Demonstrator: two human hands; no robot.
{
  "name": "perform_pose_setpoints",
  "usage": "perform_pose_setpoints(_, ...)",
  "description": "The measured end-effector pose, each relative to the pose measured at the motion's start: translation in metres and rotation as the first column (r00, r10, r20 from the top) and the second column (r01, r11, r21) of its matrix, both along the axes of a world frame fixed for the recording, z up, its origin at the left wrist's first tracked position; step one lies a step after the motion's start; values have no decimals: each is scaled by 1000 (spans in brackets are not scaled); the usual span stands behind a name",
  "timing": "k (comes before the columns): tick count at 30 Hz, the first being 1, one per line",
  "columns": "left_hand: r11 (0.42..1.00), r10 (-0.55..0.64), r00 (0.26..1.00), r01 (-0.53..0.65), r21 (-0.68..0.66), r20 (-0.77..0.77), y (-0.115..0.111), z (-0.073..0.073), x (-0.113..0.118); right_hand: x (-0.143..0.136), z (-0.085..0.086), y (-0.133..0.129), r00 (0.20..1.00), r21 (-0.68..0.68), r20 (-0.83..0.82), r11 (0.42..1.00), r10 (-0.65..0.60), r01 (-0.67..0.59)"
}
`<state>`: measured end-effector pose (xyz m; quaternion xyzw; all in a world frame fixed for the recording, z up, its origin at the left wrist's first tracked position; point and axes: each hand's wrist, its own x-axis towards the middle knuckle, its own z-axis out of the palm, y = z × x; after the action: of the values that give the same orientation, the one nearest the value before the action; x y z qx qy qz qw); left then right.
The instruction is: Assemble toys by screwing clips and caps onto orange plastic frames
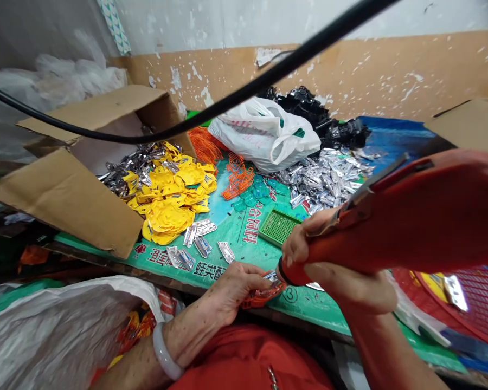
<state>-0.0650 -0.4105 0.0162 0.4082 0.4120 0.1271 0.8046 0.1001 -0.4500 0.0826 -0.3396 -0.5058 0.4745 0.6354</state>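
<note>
My right hand (329,260) is wrapped round a red power screwdriver (423,211), tilted with its nose down to the left. Its tip meets the work at my left hand, and the bit itself is hidden. Between thumb and fingers, my left hand (242,284) grips an orange plastic part (264,297) with a silvery piece on top, at the table's front edge. Several silver plastic pieces (226,252) lie loose just beyond my left hand. A green tray with a fine grid (280,227) rests behind the screwdriver's nose.
Yellow parts (179,189) spill beside a cardboard box (73,195) on the left. Further back are a white plastic bag (264,135), black parts (309,108) and a silver pile (329,176). A red basket (472,303) stands right. A black cable (228,105) crosses the view.
</note>
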Motion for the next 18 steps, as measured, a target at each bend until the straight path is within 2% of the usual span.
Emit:
perform_pose_setpoints(5,997,63,996,-65,-32,-59,-3,5,1,-3,2,-2,998,31,-13,998,-63,64)
perform_pose_setpoints(9,996,17,1000,-14,84,-27,1,9,-5,6,12,5,982,65,-59,981,-181,184)
perform_pose_setpoints(12,984,-67,997,73,164,-39,7,7,-10,14,14,26,925,75,-142,928,-352,364)
perform_pose_setpoints(15,959,-167,986,166,232,-17,12,4,-13,18,3,56,865,72,-130,866,-484,495)
perform_pose_setpoints(18,932,-211,978,203,300,-6,14,3,-15,17,-16,81,863,64,-46,861,-503,505)
